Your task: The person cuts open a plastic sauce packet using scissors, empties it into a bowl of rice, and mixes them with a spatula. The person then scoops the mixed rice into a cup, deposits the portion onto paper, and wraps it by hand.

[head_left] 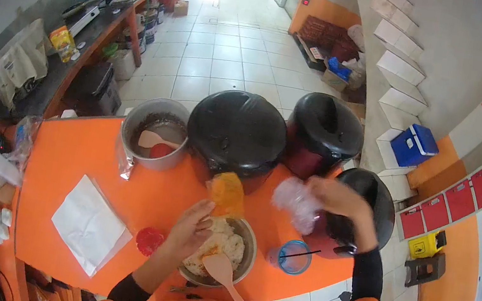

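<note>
A steel bowl of rice (246,261) stands at the table's near edge, with a pale rice paddle (219,269) resting in it. My left hand (194,227) is over the bowl's left side, its fingers curled at the lower edge of an orange-yellow plastic packet (227,193). The exact grip is partly hidden. Further right, my right hand (338,200) grips a crumpled clear plastic bag (297,206) in front of a dark lidded pot (368,199). Below it is a blue-rimmed clear cup (294,258) with a dark stick in it.
On the orange table (73,153) are a white paper sheet (91,226), a small red dish (149,241) and a grey pot (161,107) with a paddle inside. Two more black-lidded pots (237,130) (326,127) line the far edge. A side counter (102,23) runs along the left wall.
</note>
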`<state>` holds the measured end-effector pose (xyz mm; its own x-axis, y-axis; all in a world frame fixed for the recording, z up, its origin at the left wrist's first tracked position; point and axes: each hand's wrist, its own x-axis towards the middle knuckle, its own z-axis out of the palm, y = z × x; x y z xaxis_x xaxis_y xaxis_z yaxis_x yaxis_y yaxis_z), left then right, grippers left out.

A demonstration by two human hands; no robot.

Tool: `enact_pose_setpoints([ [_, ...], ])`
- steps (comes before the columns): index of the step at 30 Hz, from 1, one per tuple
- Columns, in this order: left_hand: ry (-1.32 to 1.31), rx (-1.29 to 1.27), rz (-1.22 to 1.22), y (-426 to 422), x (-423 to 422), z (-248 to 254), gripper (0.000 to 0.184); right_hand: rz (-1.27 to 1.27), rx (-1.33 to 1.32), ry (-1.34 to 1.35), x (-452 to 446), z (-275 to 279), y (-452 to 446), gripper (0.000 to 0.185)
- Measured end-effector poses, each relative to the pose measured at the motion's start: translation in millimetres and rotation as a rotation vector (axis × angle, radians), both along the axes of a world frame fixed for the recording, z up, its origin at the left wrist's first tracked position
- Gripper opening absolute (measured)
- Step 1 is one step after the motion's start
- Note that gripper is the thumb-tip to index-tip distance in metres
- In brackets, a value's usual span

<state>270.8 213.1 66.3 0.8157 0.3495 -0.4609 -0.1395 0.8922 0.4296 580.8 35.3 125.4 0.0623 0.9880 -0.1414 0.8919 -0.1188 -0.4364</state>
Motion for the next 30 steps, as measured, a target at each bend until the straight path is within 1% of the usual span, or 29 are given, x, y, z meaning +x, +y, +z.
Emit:
enact_pose_setpoints([
  [1, 0.001, 0.024, 0.009, 4, -12, 6, 0.011, -0.125, 0.077, -0.134, -23, 54, -7, 0.018],
  [2, 0.000, 0.020, 0.021, 8, -22, 12, 0.011, -0.253, 0.233, -0.158, -47, 99, -13, 0.018],
  [3, 0.012, 0.032, 0.070, 12, -32, 18, 0.010, -0.337, 0.468, -0.242, -59, 120, -25, 0.018],
  [4, 0.023, 0.045, 0.117, 15, -39, 21, 0.008, -0.674, 0.765, -0.191, -92, 136, -29, 0.015],
  [5, 0.017, 0.043, 0.127, 19, -44, 19, 0.008, -0.853, 1.176, -0.461, -88, 118, -42, 0.015],
  [7, -0.035, 0.051, 0.187, 23, -55, 14, 0.010, -1.010, 1.594, -0.742, -72, 67, -40, 0.016],
  [9, -0.046, 0.038, 0.177, 24, -58, 13, 0.010, -0.709, 0.628, -0.438, -70, 12, -8, 0.017],
  [10, -0.053, 0.024, 0.173, 24, -57, 14, 0.010, -0.528, 0.162, -0.281, -69, 5, 0, 0.018],
  [11, -0.058, 0.031, 0.171, 25, -59, 16, 0.010, -0.619, 0.361, -0.359, -70, 11, 1, 0.016],
  [12, -0.070, 0.046, 0.169, 24, -58, 19, 0.011, -0.740, 0.637, -0.269, -88, 49, 4, 0.018],
  [13, -0.073, 0.050, 0.174, 19, -59, 20, 0.011, -0.854, 1.121, -0.402, -79, 36, 2, 0.020],
  [15, 0.002, 0.017, 0.182, 12, -59, 32, 0.008, -0.814, 0.780, -0.544, -75, 2, -1, 0.023],
  [16, 0.043, 0.002, 0.201, 14, -55, 38, 0.006, -0.584, 0.005, -0.501, -67, -5, 7, 0.023],
  [18, -0.015, 0.032, 0.168, 12, -54, 27, 0.008, -0.464, 0.023, -0.417, -36, -49, -8, 0.027],
  [19, -0.072, 0.059, 0.140, 13, -52, 23, 0.009, -0.467, 0.030, -0.424, -34, -41, -3, 0.027],
  [20, -0.085, 0.052, 0.154, 12, -46, 24, 0.009, -0.492, 0.166, -0.207, -32, -26, 6, 0.025],
  [21, -0.076, 0.071, 0.123, 9, -44, 25, 0.009, -0.526, 0.287, 0.030, -36, -23, 5, 0.022],
  [22, -0.065, 0.099, 0.075, 6, -41, 27, 0.009, -0.544, 0.282, 0.038, -37, -33, -2, 0.022],
  [25, -0.084, 0.140, 0.058, -6, -23, 23, 0.010, -0.594, 0.330, 0.061, -25, -47, 1, 0.026],
  [26, -0.087, 0.139, 0.061, -11, -17, 27, 0.010, -0.662, 0.288, 0.171, -29, -44, 1, 0.025],
  [28, -0.074, 0.307, 0.032, -20, -4, 40, 0.012, -0.802, 0.198, 0.401, -39, -44, -2, 0.023],
  [29, -0.072, 0.308, 0.029, -23, 5, 43, 0.012, -0.804, 0.200, 0.403, -41, -48, -4, 0.023],
  [30, -0.032, 0.621, 0.087, -26, 14, 43, 0.013, -0.749, 0.261, 0.422, -40, -54, -5, 0.024],
])
